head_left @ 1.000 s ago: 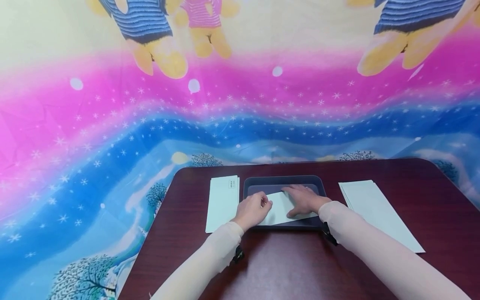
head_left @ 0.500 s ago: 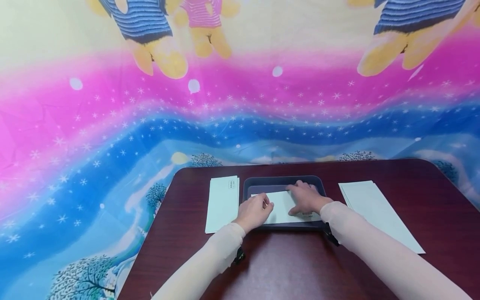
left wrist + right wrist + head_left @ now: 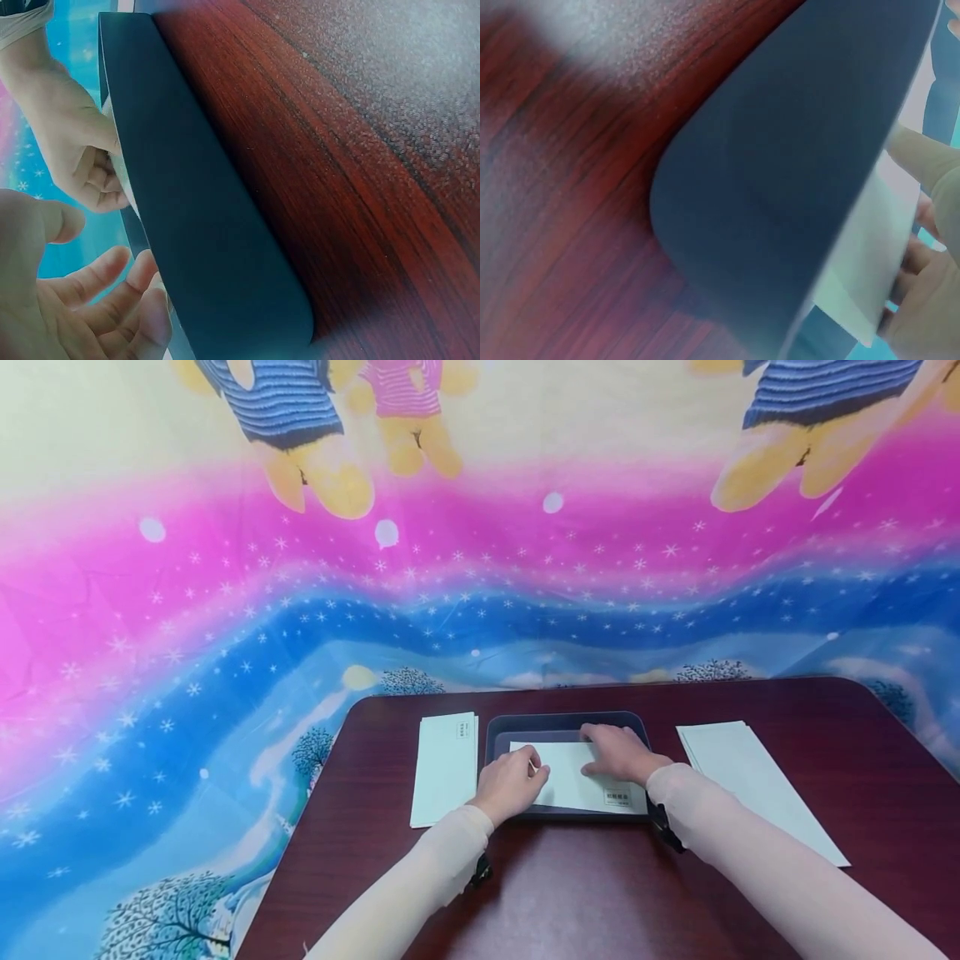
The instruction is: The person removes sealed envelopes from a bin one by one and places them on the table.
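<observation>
A pale envelope (image 3: 562,777) with a small printed box near its near right corner lies in a dark grey tray (image 3: 517,722). My right hand (image 3: 622,753) holds this envelope by its far edge, thumb on the upper face and fingertips over the edge. At the envelope's left end, my left hand (image 3: 508,782) stays with loosely bent fingers. In the left wrist view, the left thumb and fingers (image 3: 105,281) are apart with nothing between them, and the fingertips are close to the tray wall. The right wrist view shows fingers (image 3: 907,281) along the envelope's edge, partly hidden.
Left of the tray lies a stack of pale envelopes (image 3: 444,772), the top one bearing a printed box. Another pale stack (image 3: 757,789) lies slanted to the right. The dark red wooden table (image 3: 570,885) meets a printed cloth backdrop (image 3: 480,543) behind.
The envelope has turned in the tray and lies straighter, its printed box now uncovered. My right hand has drawn its spread fingers in and shifted slightly right. The left hand has barely moved.
</observation>
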The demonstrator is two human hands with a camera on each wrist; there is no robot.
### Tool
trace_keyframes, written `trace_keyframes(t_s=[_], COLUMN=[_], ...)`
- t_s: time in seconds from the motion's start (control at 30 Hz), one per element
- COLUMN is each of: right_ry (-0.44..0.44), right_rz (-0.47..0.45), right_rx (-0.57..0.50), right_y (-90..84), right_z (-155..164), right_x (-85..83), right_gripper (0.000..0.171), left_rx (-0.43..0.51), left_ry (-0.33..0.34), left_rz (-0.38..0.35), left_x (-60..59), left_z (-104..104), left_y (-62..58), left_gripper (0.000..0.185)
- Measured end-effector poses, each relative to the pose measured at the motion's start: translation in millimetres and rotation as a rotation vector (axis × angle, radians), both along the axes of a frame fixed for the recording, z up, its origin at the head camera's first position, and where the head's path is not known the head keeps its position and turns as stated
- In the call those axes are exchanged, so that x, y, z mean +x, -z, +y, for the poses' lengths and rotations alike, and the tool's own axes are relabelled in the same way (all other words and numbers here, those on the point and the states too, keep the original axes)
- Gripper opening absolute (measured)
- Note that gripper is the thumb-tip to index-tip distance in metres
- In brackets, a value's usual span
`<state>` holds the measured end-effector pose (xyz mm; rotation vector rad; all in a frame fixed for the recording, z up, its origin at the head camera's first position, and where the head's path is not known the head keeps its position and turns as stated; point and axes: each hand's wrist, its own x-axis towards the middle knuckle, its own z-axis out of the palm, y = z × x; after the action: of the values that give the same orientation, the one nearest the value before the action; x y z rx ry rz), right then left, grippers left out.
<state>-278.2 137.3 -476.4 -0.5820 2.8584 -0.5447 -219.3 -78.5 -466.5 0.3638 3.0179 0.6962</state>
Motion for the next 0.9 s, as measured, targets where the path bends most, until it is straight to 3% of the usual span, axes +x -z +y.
trace_keyframes(t_s=[0.17, 0.43, 0.9], right_ry=[0.015, 0.018, 0.043], right_rz=[-0.017, 0.033, 0.096], right_rx=[-0.063, -0.086, -0.107], right_y=[-1.4, -4.3, -23.3], right_z=[3, 9, 11], right_x=[0.0, 1.2, 4.3], right_gripper=[0.032, 0.011, 0.018], left_rx=[-0.005, -0.035, -0.028], left_ry=[-0.001, 0.001, 0.001], left_rz=[0.01, 0.066, 0.115], left_x=[0.2, 0.6, -1.7], left_z=[1, 0, 0], left_y=[-0.2, -0.7, -9.5], left_gripper=[0.019, 0.019, 0.021])
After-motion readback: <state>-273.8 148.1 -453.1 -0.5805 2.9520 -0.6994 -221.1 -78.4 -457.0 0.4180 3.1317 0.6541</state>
